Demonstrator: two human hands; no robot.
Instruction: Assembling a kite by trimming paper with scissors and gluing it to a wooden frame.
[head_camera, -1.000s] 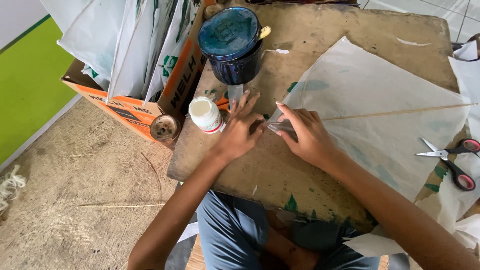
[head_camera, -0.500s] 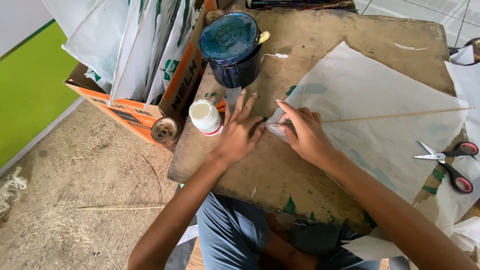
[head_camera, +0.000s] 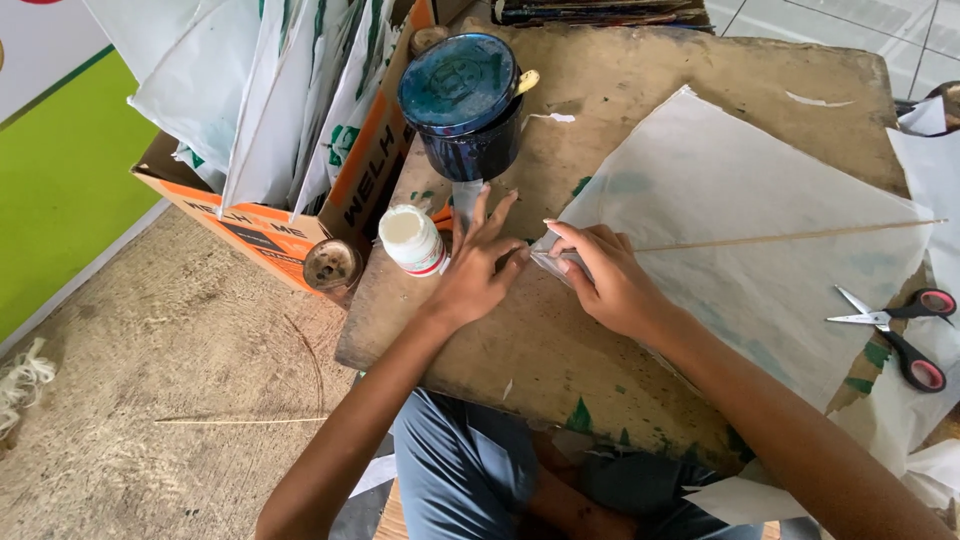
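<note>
Your white, translucent paper sheet (head_camera: 740, 230) lies flat at right of centre in the frame, turned like a diamond, its left corner folded over. A thin wooden stick (head_camera: 800, 236) lies across it, running from that corner toward the right edge.

A paper sheet (head_camera: 740, 240) lies on the surface (head_camera: 560, 350), with a thin stick (head_camera: 790, 237) lying across it. The right hand (head_camera: 600, 275) rests on the sheet's left corner; the left hand (head_camera: 480, 265) lies flat on the surface just beside it. Left of the left hand stands a small jar (head_camera: 412, 240), and behind the hands a tin can (head_camera: 465, 105). Scissors (head_camera: 895, 330) lie at the sheet's right edge. A cardboard box (head_camera: 290, 210) of folded sheets stands on the floor, left of the surface.
</note>
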